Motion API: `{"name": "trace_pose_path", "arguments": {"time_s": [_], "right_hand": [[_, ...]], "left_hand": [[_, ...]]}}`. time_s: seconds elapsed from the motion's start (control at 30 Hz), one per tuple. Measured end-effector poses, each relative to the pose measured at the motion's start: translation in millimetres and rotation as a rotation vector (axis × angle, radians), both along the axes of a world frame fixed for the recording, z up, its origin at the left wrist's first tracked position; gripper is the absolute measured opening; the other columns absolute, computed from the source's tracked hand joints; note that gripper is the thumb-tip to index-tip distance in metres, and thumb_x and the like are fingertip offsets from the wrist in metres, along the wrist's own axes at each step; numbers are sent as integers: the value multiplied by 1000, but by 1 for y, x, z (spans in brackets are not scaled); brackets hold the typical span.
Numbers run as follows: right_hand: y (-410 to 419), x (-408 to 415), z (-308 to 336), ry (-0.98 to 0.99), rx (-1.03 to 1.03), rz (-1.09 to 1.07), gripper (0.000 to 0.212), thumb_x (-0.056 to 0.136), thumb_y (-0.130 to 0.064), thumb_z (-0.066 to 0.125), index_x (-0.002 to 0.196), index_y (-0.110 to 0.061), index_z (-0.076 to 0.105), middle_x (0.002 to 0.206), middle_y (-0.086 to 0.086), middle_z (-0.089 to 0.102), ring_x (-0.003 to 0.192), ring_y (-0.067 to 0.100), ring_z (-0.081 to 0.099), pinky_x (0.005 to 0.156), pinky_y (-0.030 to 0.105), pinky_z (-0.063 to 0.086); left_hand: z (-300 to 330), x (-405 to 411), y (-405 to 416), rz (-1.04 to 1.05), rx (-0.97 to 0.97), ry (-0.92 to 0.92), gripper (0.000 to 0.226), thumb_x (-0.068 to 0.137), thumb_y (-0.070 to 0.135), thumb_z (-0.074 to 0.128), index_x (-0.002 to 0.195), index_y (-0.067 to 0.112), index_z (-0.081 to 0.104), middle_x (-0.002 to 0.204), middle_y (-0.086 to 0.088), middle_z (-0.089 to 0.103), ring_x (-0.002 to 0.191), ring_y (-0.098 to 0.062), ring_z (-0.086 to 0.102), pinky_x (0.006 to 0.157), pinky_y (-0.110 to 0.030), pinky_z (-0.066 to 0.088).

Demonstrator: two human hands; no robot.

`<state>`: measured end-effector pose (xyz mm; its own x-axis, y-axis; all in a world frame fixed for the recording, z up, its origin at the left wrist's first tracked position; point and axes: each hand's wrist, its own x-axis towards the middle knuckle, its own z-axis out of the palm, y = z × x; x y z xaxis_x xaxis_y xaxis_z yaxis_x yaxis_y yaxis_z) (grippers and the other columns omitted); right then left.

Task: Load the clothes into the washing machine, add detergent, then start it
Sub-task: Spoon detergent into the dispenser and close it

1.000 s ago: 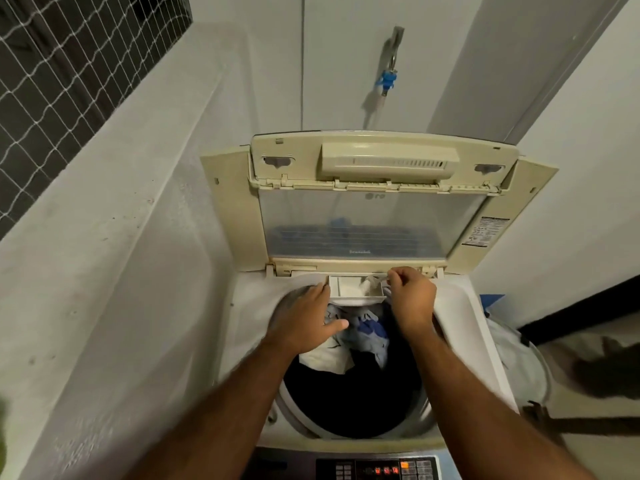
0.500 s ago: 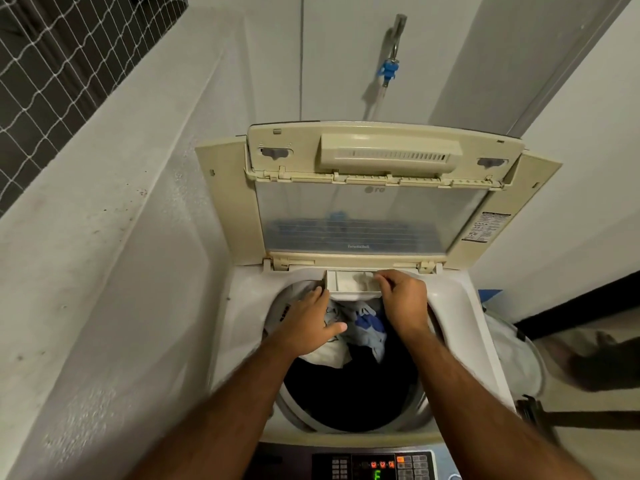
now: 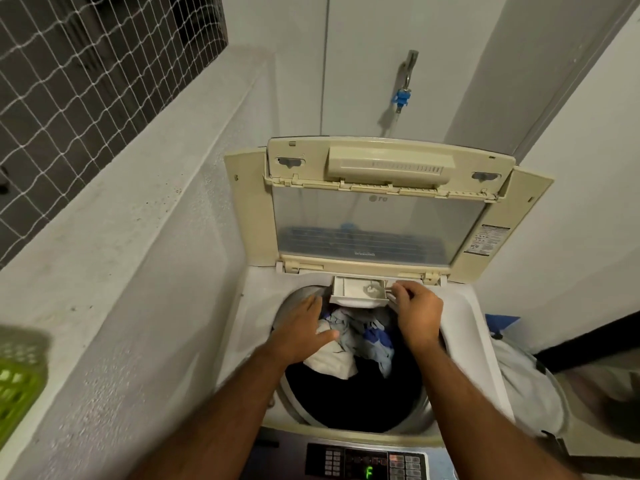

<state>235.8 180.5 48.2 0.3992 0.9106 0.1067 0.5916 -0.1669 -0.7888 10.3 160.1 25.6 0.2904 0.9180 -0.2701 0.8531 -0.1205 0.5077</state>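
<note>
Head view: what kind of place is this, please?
Probably a home laundry corner or utility balcony. A top-loading washer stands open with clothes in its drum, a wall tap is above it, and netting covers the opening at left.

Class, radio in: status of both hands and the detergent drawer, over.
Right hand pinching detergent drawer, drawer pulled out. Left hand open over the clothes in the drum. Lid up, nothing blocking.

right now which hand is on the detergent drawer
The right hand, fingertips pinching the drawer's right corner. The left hand lies spread over the clothes.
</note>
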Motion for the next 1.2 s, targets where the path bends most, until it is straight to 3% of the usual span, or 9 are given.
{"name": "trace_pose_path", "arguments": {"time_s": [0.1, 0.17, 0.23, 0.33, 0.53, 0.8, 0.93, 1.03, 1.2], "right_hand": [[4, 4, 7, 218, 32, -128, 14, 90, -18, 66, 89, -10, 77, 80, 3, 75, 77, 19, 69, 78, 24, 52], [5, 5, 11, 528, 5, -157, 10, 89, -12, 66, 85, -9, 75, 77, 9, 75, 77, 26, 73, 79, 39, 60], [5, 7, 14, 765, -12, -158, 10, 90, -6, 65, 82, -5, 72, 76, 16, 74, 73, 28, 73, 75, 42, 62], [1, 8, 24, 918, -28, -116, 12, 93, -9, 64, 83, -4, 70, 80, 20, 74, 70, 25, 74, 63, 33, 63], [-7, -16, 58, 1066, -94, 73, 14, 94, -13, 63, 81, -8, 63, 60, 3, 70, 59, 16, 71, 54, 26, 60], [-26, -101, 117, 1131, -215, 431, 18, 98, -15, 57, 82, -10, 59, 55, 0, 67, 56, 12, 70, 50, 21, 56], [-40, -148, 147, 1175, -244, 583, 14, 98, -14, 56, 84, -12, 58, 57, 0, 67, 62, 14, 73, 52, 23, 57], [-54, -182, 169, 1221, -245, 685, 15, 96, -16, 58, 81, -13, 58, 60, 1, 68, 64, 16, 73, 55, 25, 58], [-78, -249, 214, 1218, -190, 868, 14, 95, -18, 61, 82, -15, 59, 61, 1, 69, 64, 14, 73, 51, 23, 56]], "left_hand": [[9, -4, -10, 54, 17, -38, 85, 88, 54, 55, 152, 11, 17, 160, -9, 15, 146, -22, 17, 118, -36, 18], [16, -8, -19, 76, 39, -48, 84, 87, 56, 55, 151, 14, 19, 159, -8, 17, 145, -21, 20, 117, -38, 22], [25, -11, -29, 102, 82, -34, 85, 88, 58, 53, 152, 16, 17, 160, -5, 13, 146, -19, 16, 119, -35, 17], [45, -21, -45, 142, 131, -24, 87, 87, 64, 48, 153, 23, 7, 162, 3, 0, 148, -14, 2, 117, -32, 6], [112, -38, -95, 252, 334, -4, 89, 83, 73, 39, 152, 33, 0, 160, 14, -5, 140, 1, -7, 110, -24, 1], [184, -70, -188, 425, 486, 105, 84, 87, 69, 39, 152, 32, 1, 151, 24, -17, 120, 26, -32, 96, 1, -23], [219, -91, -233, 538, 562, 128, 84, 84, 70, 40, 152, 29, 14, 155, 20, -1, 137, 15, -14, 109, -6, -12], [241, -110, -264, 612, 618, 156, 81, 84, 67, 45, 150, 24, 25, 157, 12, 14, 144, 3, 4, 118, -20, 3], [262, -150, -306, 715, 664, 184, 81, 82, 65, 48, 147, 20, 33, 156, 4, 24, 144, -5, 15, 120, -30, 13]]}}
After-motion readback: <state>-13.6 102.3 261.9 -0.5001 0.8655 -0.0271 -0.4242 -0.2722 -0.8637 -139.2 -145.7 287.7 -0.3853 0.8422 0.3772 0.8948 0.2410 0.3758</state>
